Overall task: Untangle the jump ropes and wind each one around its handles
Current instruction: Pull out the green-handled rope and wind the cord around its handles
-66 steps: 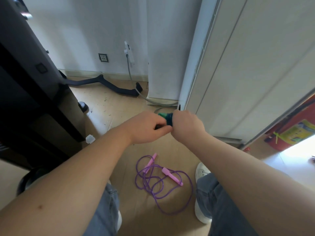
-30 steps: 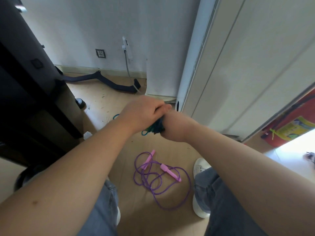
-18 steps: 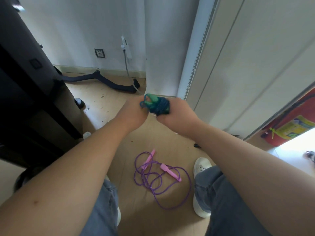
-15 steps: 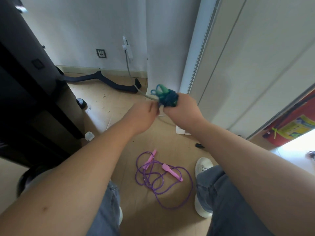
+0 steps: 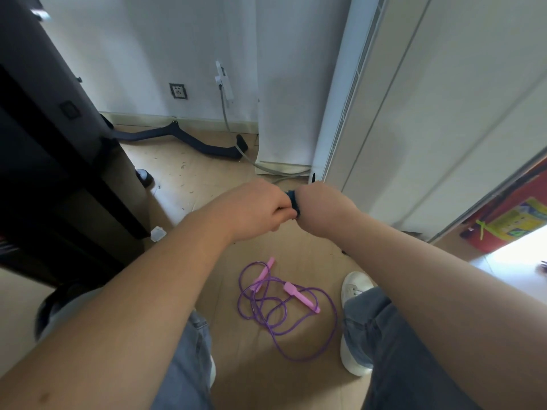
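Teal rope [image 5: 293,200] — clutched: left hand [image 5: 254,208], right hand [image 5: 322,208].

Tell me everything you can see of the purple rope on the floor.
The purple rope lies on the wood floor between the person's legs, in loose overlapping loops, not wound. The cord looks like thin glossy plastic. Its two pink handles lie apart among the coils. Nothing holds it; one loop runs close to the white shoe.

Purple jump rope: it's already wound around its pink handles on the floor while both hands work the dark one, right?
No. The head view shows the purple jump rope in loose loops beside its pink handles, not wound; the left hand and right hand do grip the dark rope.
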Motion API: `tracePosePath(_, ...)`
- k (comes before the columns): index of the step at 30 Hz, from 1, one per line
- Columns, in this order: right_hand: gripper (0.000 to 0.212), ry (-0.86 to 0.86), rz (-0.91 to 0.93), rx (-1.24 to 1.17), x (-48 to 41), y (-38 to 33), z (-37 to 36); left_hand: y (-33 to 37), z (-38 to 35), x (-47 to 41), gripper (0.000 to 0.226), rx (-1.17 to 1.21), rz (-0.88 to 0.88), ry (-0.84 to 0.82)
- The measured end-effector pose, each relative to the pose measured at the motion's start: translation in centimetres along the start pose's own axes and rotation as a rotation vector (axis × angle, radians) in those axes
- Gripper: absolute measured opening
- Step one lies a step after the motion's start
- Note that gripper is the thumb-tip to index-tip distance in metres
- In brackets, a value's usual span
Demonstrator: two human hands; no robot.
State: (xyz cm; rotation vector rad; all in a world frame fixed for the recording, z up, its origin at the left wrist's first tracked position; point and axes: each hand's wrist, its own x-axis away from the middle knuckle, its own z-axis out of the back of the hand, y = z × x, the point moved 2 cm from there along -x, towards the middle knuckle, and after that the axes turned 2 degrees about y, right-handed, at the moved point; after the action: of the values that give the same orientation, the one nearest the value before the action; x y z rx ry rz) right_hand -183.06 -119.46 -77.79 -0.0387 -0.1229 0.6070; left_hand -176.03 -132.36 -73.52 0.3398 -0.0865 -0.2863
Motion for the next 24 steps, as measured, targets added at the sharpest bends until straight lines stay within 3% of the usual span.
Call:
tracePosePath(2,0.002,-0.020,0.109,0.005,0.2,-0.7,0.0,-0.4,1.0,0.3,0.024,0.113,0.020,0.127)
tracePosePath(5,0.013,-0.034,0.274,-0.039,0.9,-1.7,0.3,-1.3,1.7,0.4,0.020,0.298,0.119,0.273)
tracePosePath(8,0.014,0.008,0.317,-0.181,1.5,-1.9,1.3,-2.8,1.8,0.2,0.016,0.659,0.293,0.319)
tracePosePath(13,0.016,0.139,0.245,-0.349,1.9,-2.0,1.5,-4.2,1.1,0.0,0.007,0.919,0.445,0.256)
tracePosePath(16,0.028,0.226,0.217,-0.263,1.9,-1.7,1.6,-4.6,0.4,-0.2,0.018,0.974,0.521,0.180)
tracePosePath(19,0.024,0.311,0.147,-0.205,1.9,-1.3,1.7,-4.2,0.0,-0.2,0.023,1.096,0.580,0.142)
tracePosePath(24,0.037,0.311,0.110,-0.247,1.6,-1.2,0.9,-2.8,-1.0,-0.2,0.026,1.324,0.649,0.164)
